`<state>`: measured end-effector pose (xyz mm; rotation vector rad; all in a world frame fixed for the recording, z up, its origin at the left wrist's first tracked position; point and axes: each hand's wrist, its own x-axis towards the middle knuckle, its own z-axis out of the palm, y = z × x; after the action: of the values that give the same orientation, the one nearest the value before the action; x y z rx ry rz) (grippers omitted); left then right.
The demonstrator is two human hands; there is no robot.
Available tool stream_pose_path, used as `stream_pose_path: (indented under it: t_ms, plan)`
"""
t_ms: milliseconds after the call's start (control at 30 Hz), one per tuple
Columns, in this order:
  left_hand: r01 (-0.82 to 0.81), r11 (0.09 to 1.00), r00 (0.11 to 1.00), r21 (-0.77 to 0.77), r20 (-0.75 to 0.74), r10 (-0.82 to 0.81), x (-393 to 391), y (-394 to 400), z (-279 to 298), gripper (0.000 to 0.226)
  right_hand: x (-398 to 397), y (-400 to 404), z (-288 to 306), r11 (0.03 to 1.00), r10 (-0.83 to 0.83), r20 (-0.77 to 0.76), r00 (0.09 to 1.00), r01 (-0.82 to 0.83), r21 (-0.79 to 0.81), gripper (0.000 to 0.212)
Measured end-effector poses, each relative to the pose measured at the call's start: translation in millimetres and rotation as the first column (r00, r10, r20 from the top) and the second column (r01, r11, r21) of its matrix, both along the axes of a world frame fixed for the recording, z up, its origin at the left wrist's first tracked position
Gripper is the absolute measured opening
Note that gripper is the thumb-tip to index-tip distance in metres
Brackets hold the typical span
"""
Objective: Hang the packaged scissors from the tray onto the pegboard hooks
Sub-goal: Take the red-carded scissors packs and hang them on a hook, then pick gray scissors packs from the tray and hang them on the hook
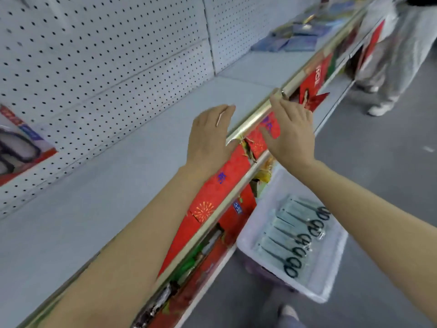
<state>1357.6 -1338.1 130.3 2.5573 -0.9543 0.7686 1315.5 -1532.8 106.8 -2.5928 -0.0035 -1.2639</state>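
Fingers of both hands are straight and spread wide, holding nothing. The left hand (210,136) hovers palm-down over the grey shelf (113,185), close to its brass front rail (255,119); a thin pale sliver lies across the knuckles, too small to identify. The right hand (289,131) reaches over the same rail, its fingertips at or just above the metal, and whether they touch it cannot be told.

Below the right forearm, on the floor beside the shelving, sits the white plastic tray (331,290) with the packaged scissors (288,242) laid in an overlapping row, black handles toward the aisle. One hung packet (19,147) with a red card shows at the far left on the white pegboard (106,55). No bare hooks are clearly visible on the board from this angle.

By my judgement the step in hand is fetching the next packet, so neither hand is yet near its work. Doing it well likely means dropping the right hand to the tray, pinching the top packet by its card end so the hang hole stays free, and keeping the left hand ready to steady the hook. Red cards (220,185) hang from the rail below the hands, and a second person's legs (387,67) stand further down the aisle.
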Motion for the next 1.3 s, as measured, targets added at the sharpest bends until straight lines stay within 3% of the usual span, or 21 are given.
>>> stream_pose_path:
  t_ms: [267,400,500,733,900,1033,1133,1300]
  plan:
    - [0.119,0.978,0.956,0.169,-0.285,-0.067,7.0,-89.8,-135.7,0.068,-19.0,-86.8,-101.4,0.988,-0.15,-0.22,0.964,0.155,0.004,0.058]
    - [0.134,0.953,0.879,0.271,-0.477,0.011,-0.4,-118.9,-201.1,0.061,-26.3,-121.4,-158.7,0.986,-0.157,-0.324,0.933,0.169,0.008,0.058]
    - [0.143,0.936,0.826,0.322,-0.56,0.067,-13.0,-129.8,-244.9,0.067,-25.1,-145.2,-206.7,0.985,-0.162,-0.437,0.885,0.175,-0.012,0.06]
    - [0.116,0.889,0.759,0.443,-0.617,0.208,-34.1,-143.6,-316.8,0.079,-28.2,-191.1,-318.3,0.979,-0.179,-0.676,0.715,0.198,-0.05,0.055]
    - [0.14,0.866,0.726,0.48,-0.645,0.24,-33.5,-158.4,-352.9,0.077,-26.3,-200.1,-388.3,0.986,-0.098,-0.878,0.468,0.165,-0.022,0.068]
    - [0.132,0.87,0.691,0.474,-0.674,0.262,-38.5,-167.1,-373.4,0.076,-26.2,-183.8,-421.1,0.994,-0.001,-0.939,0.344,0.107,0.038,0.074]
    - [0.142,0.867,0.653,0.477,-0.704,0.28,-44.0,-173.5,-385.1,0.075,-29.0,-175.4,-432.2,0.991,-0.082,-0.96,0.267,0.127,-0.05,0.081]
    - [0.127,0.864,0.586,0.487,-0.74,0.331,-49.9,-188.2,-396.0,0.069,-37.7,-179.9,-436.0,0.987,-0.146,-0.923,0.356,0.114,-0.112,0.074]
